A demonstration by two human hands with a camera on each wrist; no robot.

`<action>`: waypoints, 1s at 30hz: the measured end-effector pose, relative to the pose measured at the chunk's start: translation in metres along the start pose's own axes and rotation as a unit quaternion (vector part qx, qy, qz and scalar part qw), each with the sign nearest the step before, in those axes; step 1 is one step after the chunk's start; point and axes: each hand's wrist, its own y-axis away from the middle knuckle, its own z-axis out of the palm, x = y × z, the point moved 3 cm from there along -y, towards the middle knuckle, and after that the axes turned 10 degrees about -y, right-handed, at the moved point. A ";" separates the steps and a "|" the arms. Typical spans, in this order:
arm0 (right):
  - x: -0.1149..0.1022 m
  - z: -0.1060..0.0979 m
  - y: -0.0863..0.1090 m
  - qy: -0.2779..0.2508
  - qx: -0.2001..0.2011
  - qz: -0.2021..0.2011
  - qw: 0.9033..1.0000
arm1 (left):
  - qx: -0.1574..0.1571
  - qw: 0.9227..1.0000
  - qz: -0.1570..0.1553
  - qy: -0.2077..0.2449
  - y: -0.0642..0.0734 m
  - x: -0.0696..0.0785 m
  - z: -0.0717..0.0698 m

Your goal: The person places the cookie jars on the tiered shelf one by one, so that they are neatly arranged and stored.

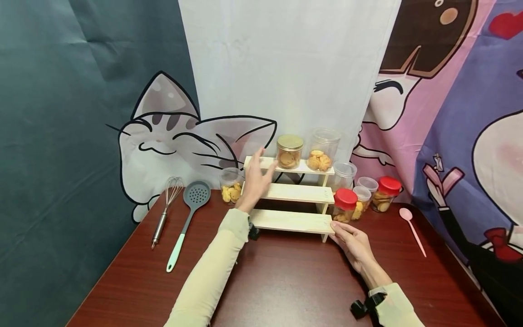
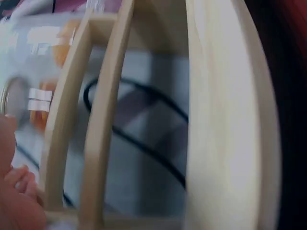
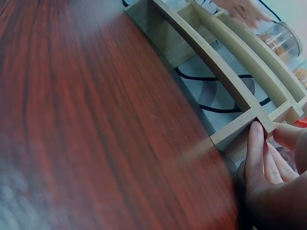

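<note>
A three-tier pale wooden rack (image 1: 292,221) stands on the brown table. My right hand (image 1: 354,245) pinches the right end of its lowest board; the right wrist view shows thumb and fingers (image 3: 255,155) at that corner. At the rack's left side, my left hand (image 1: 256,184) is raised in front of the upper boards with fingers extended, apart from the gold-lidded cookie jar (image 1: 289,153). That jar sits on the top board beside a taller clear jar (image 1: 323,152) of cookies. Whether the left hand touches the rack is unclear.
Left of the rack are a cookie jar (image 1: 231,186), a slotted turner (image 1: 197,196) and a whisk (image 1: 165,211). Several jars crowd its right side, including red-lidded ones (image 1: 345,205) (image 1: 385,195). A pink spoon (image 1: 413,229) lies farther right. A printed curtain (image 1: 286,68) hangs behind.
</note>
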 end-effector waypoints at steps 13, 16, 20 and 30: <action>-0.001 0.001 0.000 0.007 0.002 0.004 1.000 | 0.073 0.995 -0.060 -0.022 0.019 -0.087 -0.067; 0.001 0.000 0.001 0.010 0.004 0.003 1.000 | 0.054 0.995 -0.078 -0.033 0.027 -0.099 -0.065; 0.002 -0.001 0.002 0.006 0.004 0.006 1.000 | 0.030 0.994 -0.093 -0.043 0.036 -0.111 -0.060; -0.001 0.000 0.001 0.002 -0.003 0.010 1.000 | 0.049 0.994 -0.086 -0.045 0.041 -0.117 -0.056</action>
